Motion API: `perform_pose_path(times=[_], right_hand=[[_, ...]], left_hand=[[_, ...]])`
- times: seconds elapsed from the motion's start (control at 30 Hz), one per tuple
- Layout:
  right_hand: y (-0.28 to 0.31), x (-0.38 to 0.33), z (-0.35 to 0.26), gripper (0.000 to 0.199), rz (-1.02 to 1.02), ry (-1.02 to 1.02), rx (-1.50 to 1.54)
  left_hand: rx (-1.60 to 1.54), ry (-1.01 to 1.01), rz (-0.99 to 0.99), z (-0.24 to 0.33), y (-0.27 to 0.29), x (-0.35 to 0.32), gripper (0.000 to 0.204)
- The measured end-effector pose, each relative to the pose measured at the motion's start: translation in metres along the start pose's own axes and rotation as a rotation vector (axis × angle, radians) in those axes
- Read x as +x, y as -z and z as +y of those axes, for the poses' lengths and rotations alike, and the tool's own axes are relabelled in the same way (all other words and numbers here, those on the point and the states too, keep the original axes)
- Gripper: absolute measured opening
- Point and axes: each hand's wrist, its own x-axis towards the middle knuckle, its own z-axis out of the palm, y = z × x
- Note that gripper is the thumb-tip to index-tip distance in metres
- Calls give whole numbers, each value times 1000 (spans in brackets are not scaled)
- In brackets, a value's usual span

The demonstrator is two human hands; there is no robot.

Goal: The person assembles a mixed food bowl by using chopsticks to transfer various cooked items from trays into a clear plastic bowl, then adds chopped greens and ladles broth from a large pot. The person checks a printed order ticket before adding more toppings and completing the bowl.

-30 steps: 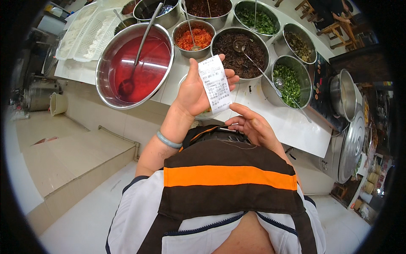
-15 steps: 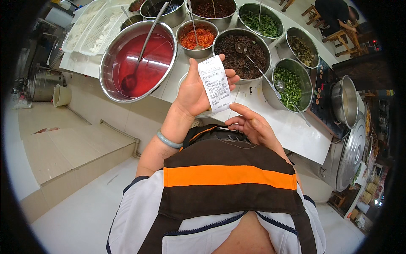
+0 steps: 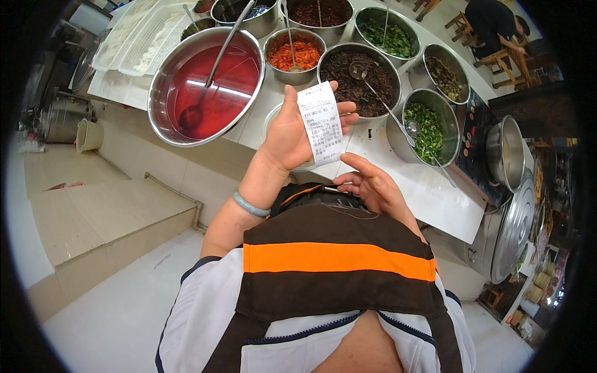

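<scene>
The paper slip (image 3: 321,123) is the thing to watch: a narrow white printed strip, held up in front of the person's chest, long axis running roughly away from the body toward the counter (image 3: 429,193), top end leaning a bit left. The left hand (image 3: 292,127) has it, thumb up along the slip's left edge, fingertips curling round behind and showing on its right side, so the hand is closed lightly around it, not a fist. A pale green bangle (image 3: 250,204) sits on that wrist. The right hand (image 3: 373,186) is just below and right of the slip's lower end, near but not touching as far as I can tell; fingers loosely curled, half open, nothing in it. So the left is on the slip, the right is next nearest and would come at it from below-right. Beyond the slip, on the counter: a big steel basin of red liquid (image 3: 208,87) w/ a ladle to the slip's left, a small bowl of orange shreds (image 3: 295,56) up-left, a bowl of dark shreds (image 3: 364,81) right behind the slip, and a bowl of chopped greens (image 3: 426,124) to its right. An orange-striped brown apron (image 3: 339,273) fills the view below.
</scene>
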Motion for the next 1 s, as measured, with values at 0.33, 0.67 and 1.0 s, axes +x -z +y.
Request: perform_pose_path(times=[0.33, 0.67, 1.0], right_hand=[[-1, 0, 3, 71, 1, -12, -18], [3, 3, 6, 69, -8, -36, -6], [5, 2, 1, 68, -2, -42, -12]], left_hand=[[2, -6, -26, 1, 3, -4, 78], [26, 0, -5, 2, 5, -3, 77], [50, 2, -7, -1, 5, 2, 78]])
